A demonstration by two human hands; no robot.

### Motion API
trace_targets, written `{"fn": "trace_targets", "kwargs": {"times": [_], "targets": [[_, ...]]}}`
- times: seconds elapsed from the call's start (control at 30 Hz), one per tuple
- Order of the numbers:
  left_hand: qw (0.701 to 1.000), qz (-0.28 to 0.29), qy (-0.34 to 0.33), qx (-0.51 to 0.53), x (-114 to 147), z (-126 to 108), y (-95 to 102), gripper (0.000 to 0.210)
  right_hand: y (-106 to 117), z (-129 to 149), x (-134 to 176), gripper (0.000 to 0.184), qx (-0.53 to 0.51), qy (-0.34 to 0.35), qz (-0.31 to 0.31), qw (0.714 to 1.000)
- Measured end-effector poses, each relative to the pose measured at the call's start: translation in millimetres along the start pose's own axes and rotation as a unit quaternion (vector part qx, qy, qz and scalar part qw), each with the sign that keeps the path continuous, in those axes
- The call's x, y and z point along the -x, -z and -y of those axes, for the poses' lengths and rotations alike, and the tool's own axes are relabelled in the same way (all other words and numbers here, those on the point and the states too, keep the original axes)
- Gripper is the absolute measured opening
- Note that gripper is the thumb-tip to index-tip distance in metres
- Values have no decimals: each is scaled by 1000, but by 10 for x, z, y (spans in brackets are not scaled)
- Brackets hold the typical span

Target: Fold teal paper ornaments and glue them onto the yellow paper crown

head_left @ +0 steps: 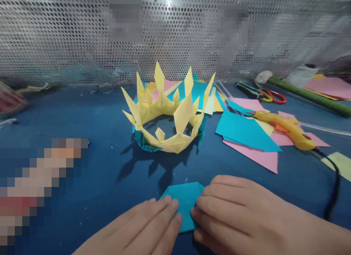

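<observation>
A folded sheet of blue paper (pixel 187 202) lies on the table at the bottom middle, its far corners slanted. My left hand (pixel 145 225) rests on its left side, fingers straight and close together, the tips holding the paper down. With curled fingers, my right hand (pixel 236 207) grips its right edge; the thumb is partly under the other fingers. Just beyond stands a pale yellow folded-paper crown (pixel 182 114) with upright pointed pieces and blue paper pieces (pixel 144 141) around its lower edge. Neither hand touches the crown.
To the right, a yellow glue gun (pixel 285 127) with a black cord lies on blue and pink paper (pixel 263 160). Behind are red-handled scissors (pixel 275 96), a green rod (pixel 309 92), glasses (pixel 109 86) and a perforated metal screen (pixel 82 39). A pixelated area covers the left.
</observation>
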State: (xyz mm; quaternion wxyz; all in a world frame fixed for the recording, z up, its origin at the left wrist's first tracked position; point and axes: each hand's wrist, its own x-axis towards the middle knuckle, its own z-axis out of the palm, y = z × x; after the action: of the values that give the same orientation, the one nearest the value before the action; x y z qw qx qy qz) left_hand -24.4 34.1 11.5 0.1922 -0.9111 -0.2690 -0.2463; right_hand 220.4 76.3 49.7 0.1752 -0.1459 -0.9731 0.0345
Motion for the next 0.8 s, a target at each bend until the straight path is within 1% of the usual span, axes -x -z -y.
{"fn": "trace_targets", "kwargs": {"times": [0.03,0.07,0.13,0.2,0.3,0.33,0.47,0.53,0.57,0.6,0.63,0.67,0.7,0.73,0.8], "targets": [[1000,-4,1,8,-55,-1,6,34,-4,6,4,38,7,15,0,1000],[1000,-19,6,8,-110,-3,15,35,-8,11,5,39,15,29,-1,999],[999,-10,11,33,-206,-6,42,40,-17,21,-3,40,24,39,-6,999],[998,19,36,56,-271,-2,73,42,-23,29,-19,41,29,37,-20,999],[991,71,74,83,-312,15,104,41,-31,31,-42,41,33,11,-39,999],[990,75,82,89,-314,19,106,42,-35,27,-45,39,26,-1,-36,999],[991,29,94,87,-303,5,91,49,-58,11,-38,30,-47,-69,-7,996],[992,39,102,58,-296,-11,84,47,-75,11,-34,24,-72,-103,-2,992],[992,55,104,42,-293,-16,80,45,-84,13,-33,20,-75,-115,0,990],[991,66,118,23,-289,-18,74,45,-93,16,-34,19,-72,-122,0,990],[994,41,99,25,-284,-17,65,46,-101,18,-34,19,-64,-124,-1,990],[994,26,97,36,-277,-13,53,48,-105,20,-34,20,-52,-122,-4,991],[994,27,100,47,-267,-8,40,47,-107,20,-32,20,-41,-117,-5,992],[992,39,99,65,-255,-1,27,46,-105,19,-30,21,-35,-112,-3,993],[986,82,109,97,-230,13,5,45,-91,14,-25,22,-34,-109,1,993]]}}
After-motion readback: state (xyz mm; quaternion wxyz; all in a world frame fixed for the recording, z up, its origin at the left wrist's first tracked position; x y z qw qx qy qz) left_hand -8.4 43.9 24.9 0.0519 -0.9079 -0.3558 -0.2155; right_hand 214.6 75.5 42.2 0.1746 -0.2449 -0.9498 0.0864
